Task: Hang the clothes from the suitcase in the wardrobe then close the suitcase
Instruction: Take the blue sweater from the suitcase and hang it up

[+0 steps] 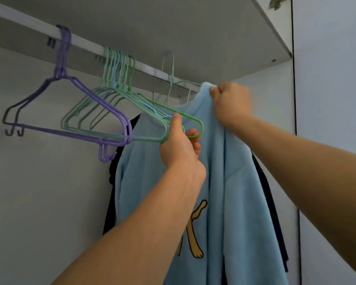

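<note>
From my head camera, my left hand point(178, 144) grips the right corner of the bright green hanger point(193, 120), which hangs on the wardrobe rail point(86, 45) with other green and purple hangers point(103, 112). My right hand point(230, 101), apart from it, pinches the light blue sweatshirt point(224, 192) up near the rail's right end, dark clothes point(269, 202) behind it.

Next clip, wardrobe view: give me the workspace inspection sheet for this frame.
Surface: silver metal wardrobe rail under a grey shelf.
Job's things: light blue fleece garment with yellow print, top near the rail; bright green wire hanger.
Clutter: bunch of pale green wire hangers; purple wire hangers; dark garments behind the blue one.
Hands: left hand grips the green hanger's end; right hand pinches the garment's top.
Cables: nothing seen.
Surroundings: grey wardrobe back wall.
</note>
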Demonstrator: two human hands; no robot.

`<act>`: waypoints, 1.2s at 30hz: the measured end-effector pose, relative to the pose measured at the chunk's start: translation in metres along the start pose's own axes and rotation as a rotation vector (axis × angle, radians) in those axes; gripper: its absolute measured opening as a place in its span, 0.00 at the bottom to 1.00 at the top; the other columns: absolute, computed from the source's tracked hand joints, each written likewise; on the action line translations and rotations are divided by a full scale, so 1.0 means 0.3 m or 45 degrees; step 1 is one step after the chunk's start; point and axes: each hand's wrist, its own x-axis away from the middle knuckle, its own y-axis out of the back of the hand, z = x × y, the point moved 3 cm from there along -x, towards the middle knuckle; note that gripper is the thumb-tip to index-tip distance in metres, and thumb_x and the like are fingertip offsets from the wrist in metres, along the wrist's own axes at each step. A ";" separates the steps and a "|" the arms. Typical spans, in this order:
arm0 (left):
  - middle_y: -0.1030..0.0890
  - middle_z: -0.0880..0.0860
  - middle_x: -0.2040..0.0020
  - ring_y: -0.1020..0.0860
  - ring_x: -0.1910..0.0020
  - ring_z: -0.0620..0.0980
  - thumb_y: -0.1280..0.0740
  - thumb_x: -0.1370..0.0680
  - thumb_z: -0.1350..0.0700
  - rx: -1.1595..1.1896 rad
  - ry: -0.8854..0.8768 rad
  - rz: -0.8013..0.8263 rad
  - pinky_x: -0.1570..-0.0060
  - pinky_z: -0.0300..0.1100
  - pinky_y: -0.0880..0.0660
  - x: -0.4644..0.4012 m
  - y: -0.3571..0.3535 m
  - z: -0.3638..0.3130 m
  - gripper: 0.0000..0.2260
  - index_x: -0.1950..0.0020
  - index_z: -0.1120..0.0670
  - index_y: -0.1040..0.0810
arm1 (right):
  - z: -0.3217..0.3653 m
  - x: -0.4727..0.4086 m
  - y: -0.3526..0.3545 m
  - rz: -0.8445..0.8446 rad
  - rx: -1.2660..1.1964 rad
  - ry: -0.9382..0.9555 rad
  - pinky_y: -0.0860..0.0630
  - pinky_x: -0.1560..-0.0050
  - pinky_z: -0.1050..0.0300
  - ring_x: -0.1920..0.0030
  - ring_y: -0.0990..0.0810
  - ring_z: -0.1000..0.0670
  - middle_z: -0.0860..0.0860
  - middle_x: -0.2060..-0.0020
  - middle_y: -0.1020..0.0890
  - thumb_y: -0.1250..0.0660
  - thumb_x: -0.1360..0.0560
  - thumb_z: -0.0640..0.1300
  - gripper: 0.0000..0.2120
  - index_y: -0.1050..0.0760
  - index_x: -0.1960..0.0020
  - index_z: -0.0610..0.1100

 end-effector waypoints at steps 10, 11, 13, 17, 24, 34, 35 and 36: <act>0.23 0.49 0.74 0.26 0.74 0.44 0.29 0.27 0.48 -0.054 -0.040 0.028 0.75 0.34 0.32 -0.029 0.036 0.018 0.11 0.59 0.54 0.24 | 0.005 0.065 -0.173 0.294 -0.139 -0.068 0.38 0.61 0.55 0.57 0.27 0.41 0.42 0.62 0.26 0.44 0.20 0.49 0.18 0.35 0.66 0.41; 0.23 0.49 0.73 0.26 0.75 0.44 0.28 0.27 0.48 -0.071 -0.047 0.036 0.75 0.34 0.31 -0.032 0.042 0.024 0.11 0.57 0.54 0.23 | -0.006 0.081 -0.182 0.358 -0.149 -0.058 0.39 0.62 0.55 0.58 0.28 0.42 0.44 0.64 0.27 0.43 0.20 0.49 0.20 0.36 0.68 0.43; 0.23 0.49 0.71 0.25 0.75 0.43 0.28 0.27 0.48 -0.125 -0.057 0.039 0.75 0.33 0.30 -0.038 0.057 0.041 0.12 0.53 0.55 0.22 | -0.037 0.114 -0.185 0.452 -0.152 -0.037 0.40 0.61 0.56 0.59 0.30 0.45 0.45 0.66 0.28 0.43 0.19 0.50 0.20 0.37 0.69 0.45; 0.22 0.49 0.69 0.25 0.73 0.41 0.26 0.29 0.49 -0.197 -0.105 0.083 0.73 0.34 0.29 -0.048 0.082 0.062 0.14 0.51 0.56 0.23 | -0.096 0.115 -0.139 0.492 -0.118 -0.074 0.36 0.58 0.55 0.55 0.28 0.46 0.46 0.62 0.26 0.43 0.19 0.50 0.17 0.29 0.63 0.43; 0.19 0.48 0.48 0.20 0.50 0.43 0.21 0.36 0.48 -0.448 -0.265 0.207 0.49 0.42 0.22 -0.041 0.129 0.110 0.35 0.32 0.49 0.31 | -0.082 0.180 -0.108 0.751 -1.289 -0.549 0.20 0.64 0.55 0.67 0.18 0.49 0.45 0.66 0.17 0.42 0.19 0.43 0.12 0.25 0.56 0.39; 0.24 0.62 0.38 0.25 0.39 0.61 0.41 0.27 0.38 -0.607 -0.278 -0.206 0.41 0.56 0.27 -0.153 0.232 0.098 0.31 0.34 0.59 0.29 | -0.125 0.139 -0.109 0.305 -0.320 -0.179 0.36 0.58 0.57 0.58 0.29 0.48 0.46 0.63 0.27 0.42 0.19 0.48 0.12 0.28 0.58 0.44; 0.25 0.61 0.36 0.26 0.38 0.61 0.43 0.28 0.39 -0.635 -0.210 -0.204 0.39 0.57 0.28 -0.157 0.241 0.104 0.29 0.34 0.56 0.29 | -0.133 0.151 -0.124 0.308 -0.372 -0.232 0.35 0.56 0.57 0.56 0.29 0.48 0.45 0.60 0.26 0.42 0.19 0.49 0.12 0.27 0.56 0.44; 0.24 0.60 0.37 0.25 0.40 0.61 0.44 0.28 0.41 -0.683 -0.151 -0.219 0.39 0.56 0.27 -0.167 0.258 0.116 0.27 0.35 0.55 0.28 | -0.143 0.165 -0.140 0.316 -0.463 -0.316 0.33 0.54 0.56 0.55 0.28 0.48 0.45 0.58 0.25 0.42 0.19 0.50 0.13 0.26 0.55 0.44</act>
